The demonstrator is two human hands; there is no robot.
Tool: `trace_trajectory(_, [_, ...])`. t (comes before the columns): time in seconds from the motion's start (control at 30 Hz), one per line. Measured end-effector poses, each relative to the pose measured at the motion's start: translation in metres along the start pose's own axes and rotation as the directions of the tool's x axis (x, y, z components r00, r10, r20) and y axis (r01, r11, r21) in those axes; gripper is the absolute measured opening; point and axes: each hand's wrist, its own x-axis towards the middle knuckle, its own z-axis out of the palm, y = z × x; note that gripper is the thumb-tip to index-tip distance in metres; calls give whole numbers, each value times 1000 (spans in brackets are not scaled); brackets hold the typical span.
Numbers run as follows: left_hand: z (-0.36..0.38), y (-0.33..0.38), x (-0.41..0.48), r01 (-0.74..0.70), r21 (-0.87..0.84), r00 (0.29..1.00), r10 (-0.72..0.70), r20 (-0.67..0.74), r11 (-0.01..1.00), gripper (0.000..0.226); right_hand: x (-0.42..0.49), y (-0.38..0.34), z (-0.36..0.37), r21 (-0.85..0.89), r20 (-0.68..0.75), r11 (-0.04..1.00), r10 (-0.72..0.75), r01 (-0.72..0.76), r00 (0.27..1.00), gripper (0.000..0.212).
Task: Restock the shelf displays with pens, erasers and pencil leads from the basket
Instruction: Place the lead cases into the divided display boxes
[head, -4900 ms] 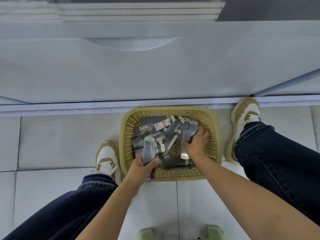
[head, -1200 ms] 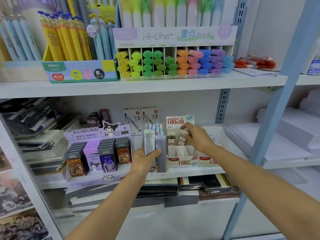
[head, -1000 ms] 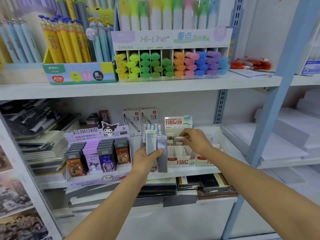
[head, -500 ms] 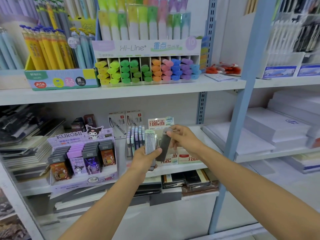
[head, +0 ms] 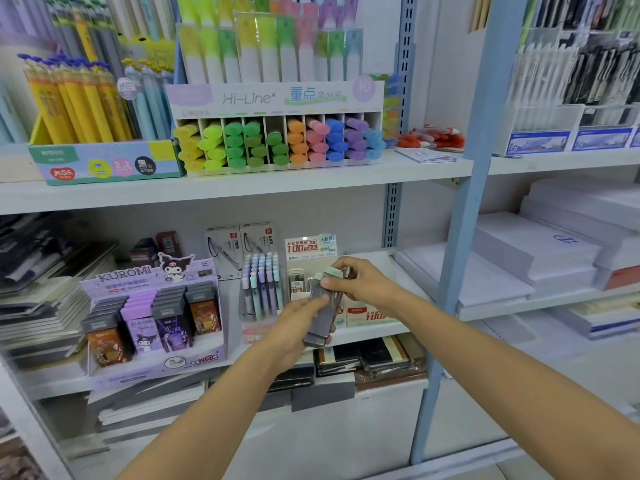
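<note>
Drawing one pencil lead case from the held stack, just in front of the restock slot.

The left hand (head: 298, 323) has fingers and thumb wrapped round a small stack of grey pencil lead cases (head: 320, 315), while the right hand (head: 367, 284) pinches the mint-green cap of one of them, both just in front of the lead display box (head: 367, 315) on the shelf (head: 377, 332). If the pinched case drags its neighbours as it slides out, the left grip could loosen and cases could drop to the shelf or the floor. A wide swing could also clip the pen display (head: 261, 285) just left of the hands. About a second ago the right hand was at the display box, apart from the stack, and now it is back on the stack.
</note>
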Motion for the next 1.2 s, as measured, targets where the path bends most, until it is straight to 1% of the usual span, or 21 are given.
trace_trajectory(0.03, [-1, -1, 1, -11, 4, 1000, 11, 14, 1000, 23, 0, 1, 0, -6, 2, 1000, 20, -20, 1000, 32])
trace_trajectory(0.1, [-4, -2, 2, -69, 76, 997, 66, 37, 995, 22, 1, 2, 3, -46, -24, 996, 74, -75, 997, 39])
trace_trajectory(0.17, [-5, -4, 0, -131, 227, 991, 127, 33, 965, 18, 3, 4, 6, -87, -51, 987, 131, -135, 990, 53])
trace_trajectory(0.23, [-5, -6, 1, -182, 416, 980, 197, 7, 891, 14, 4, 5, 9, -115, -25, 980, 158, -160, 987, 65])
trace_trajectory(0.27, [-5, -8, 3, -207, 490, 972, 233, 7, 847, 14, 4, 6, 10, -115, -5, 980, 162, -161, 987, 66])
trace_trajectory(0.3, [-6, -10, 4, -234, 560, 962, 272, 16, 795, 18, 6, 8, 11, -113, 4, 980, 163, -162, 987, 62])
trace_trajectory(0.37, [-7, -12, 3, -276, 670, 940, 338, 39, 689, 28, 7, 10, 11, -109, 2, 979, 173, -172, 985, 47])
trace_trajectory(0.4, [-8, -13, 3, -292, 674, 934, 353, 49, 678, 33, 6, 10, 12, -96, 11, 980, 176, -174, 984, 38])
trace_trajectory(0.43, [-10, -13, 2, -295, 631, 938, 343, 48, 718, 36, 5, 10, 12, -76, 26, 983, 171, -168, 985, 30])
trace_trajectory(0.5, [-12, -10, 1, -230, 477, 970, 242, 37, 848, 43, 4, 12, 12, -36, 57, 989, 143, -142, 988, 24])
trace_trajectory(0.57, [-15, -6, 1, -119, 375, 993, 117, 27, 919, 44, 2, 11, 10, -22, 99, 994, 106, -104, 989, 19])
trace_trajectory(0.67, [-21, -1, 1, -16, 305, 999, 3, 42, 952, 41, 1, 9, 7, -32, 171, 997, 79, -74, 982, 23])
trace_trajectory(0.77, [-24, -2, 1, 16, 339, 997, -41, 69, 941, 32, 0, 11, 4, -36, 231, 997, 79, -73, 970, 26])
trace_trajectory(0.83, [-24, -3, 1, 12, 345, 996, -42, 79, 939, 20, -2, 13, 3, -38, 245, 996, 83, -76, 966, 30])
trace_trajectory(0.9, [-24, -5, 2, -1, 323, 999, -12, 41, 946, 14, -2, 17, -1, -23, 236, 996, 89, -86, 968, 37])
trace_trajectory(0.97, [-26, -6, 4, -6, 309, 999, 18, -36, 951, 21, -2, 20, -8, 5, 225, 995, 94, -98, 970, 39])
trace_trajectory(1.03, [-26, -9, 6, -3, 295, 994, 35, -106, 955, 28, -2, 21, -13, -14, 209, 994, 105, -104, 972, 38])
trace_trajectory(1.13, [-21, -11, 9, -26, 240, 981, 71, -180, 970, 27, -3, 20, -16, 8, 201, 995, 99, -103, 974, 41])
trace_trajectory(1.2, [-20, -12, 10, -43, 237, 968, 99, -232, 971, 29, -4, 19, -19, 29, 192, 994, 98, -105, 976, 39])
